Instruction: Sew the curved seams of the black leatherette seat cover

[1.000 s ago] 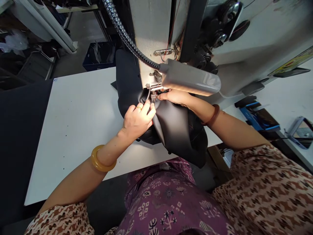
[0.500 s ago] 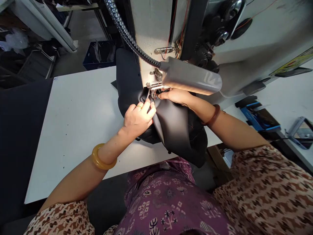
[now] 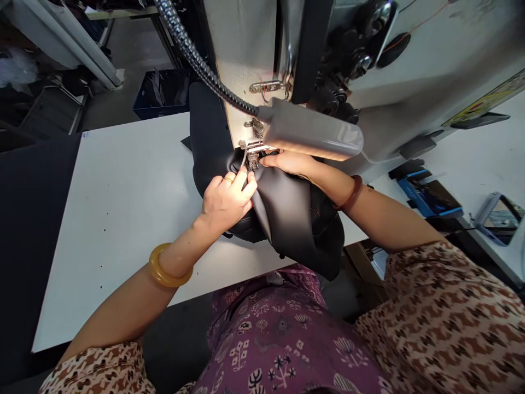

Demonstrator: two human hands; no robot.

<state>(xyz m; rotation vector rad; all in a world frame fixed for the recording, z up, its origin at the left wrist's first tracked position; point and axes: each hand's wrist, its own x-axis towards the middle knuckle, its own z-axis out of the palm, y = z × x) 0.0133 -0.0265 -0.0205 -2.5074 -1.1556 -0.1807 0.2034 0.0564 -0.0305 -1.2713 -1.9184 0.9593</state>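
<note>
Bunched black leather-like material (image 3: 287, 205) lies under the presser foot (image 3: 252, 158) of a sewing machine (image 3: 233, 71), with reddish stitching on its right part. Just in front of the foot, my left hand (image 3: 227, 200) pinches a fold of it between thumb and fingers. My right hand (image 3: 289, 163) is at the right of the foot, its fingertips on the material close to the needle area. That hand's fingers are partly hidden beneath the lamp and the machine head. The needle itself cannot be made out.
A grey lamp (image 3: 315, 131) on a flexible neck hangs over the right hand. White tabletop (image 3: 135, 186) extends to the left. Behind it stands a dark blue bin (image 3: 143, 104) with scraps. At the right are a blue box (image 3: 430, 191) and a plastic tray (image 3: 498, 219).
The whole view has shifted slightly, so everything sits a little further left. Both hands keep their places on the black material beside the presser foot.
</note>
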